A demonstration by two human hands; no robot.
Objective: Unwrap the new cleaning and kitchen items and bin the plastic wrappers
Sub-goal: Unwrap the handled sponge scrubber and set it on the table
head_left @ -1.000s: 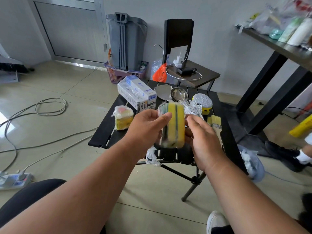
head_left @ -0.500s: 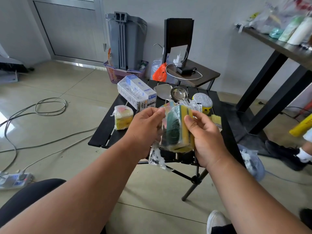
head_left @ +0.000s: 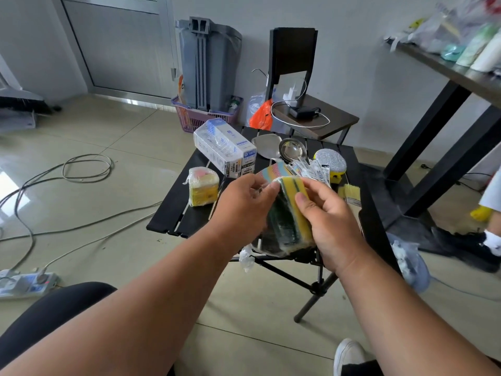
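Observation:
A pack of yellow-and-green scouring sponges (head_left: 291,218) in clear plastic wrap is held above the near edge of the small black folding table (head_left: 173,213). My right hand (head_left: 333,221) grips the pack from the right, thumb on its top. My left hand (head_left: 244,204) pinches the clear wrapper at the pack's upper left end. A loose tail of wrapper (head_left: 246,257) hangs below the pack. On the table lie another wrapped sponge pack (head_left: 203,189), a wrapped white box (head_left: 225,146), a striped cloth (head_left: 273,170), a metal ladle (head_left: 292,150) and a silver scourer (head_left: 330,160).
A blue-lined bin bag (head_left: 412,260) with crumpled plastic sits on the floor right of the table. A grey bin (head_left: 208,61) and purple basket (head_left: 200,119) stand by the wall, beside a chair (head_left: 311,109). Cables (head_left: 81,169) and a power strip (head_left: 27,282) lie left. Another person's foot (head_left: 471,244) is at the right.
The sponge pack has turned from upright edge-on to tilted flat, and sunk a little. My left hand has shifted to pinch the wrapper at the pack's top end.

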